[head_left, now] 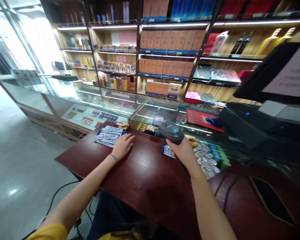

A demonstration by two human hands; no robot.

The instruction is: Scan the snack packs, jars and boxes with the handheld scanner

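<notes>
My right hand is wrapped round the handle of a black barcode scanner, its head facing away from me over the counter. Beneath and just left of that hand lies a small blue and white packet, partly covered by the fingers. My left hand rests flat on the dark red wooden table, fingers stretched out and holding nothing. Its fingertips lie beside a stack of long blue and white packets, with the near edge of the stack touching or close to the hand.
Right of the scanner are rows of silver, blue and green round-topped items. A phone lies at the right, below a dark monitor stand. Behind the table runs a glass display counter, with stocked shelves beyond. Cables hang at the lower left.
</notes>
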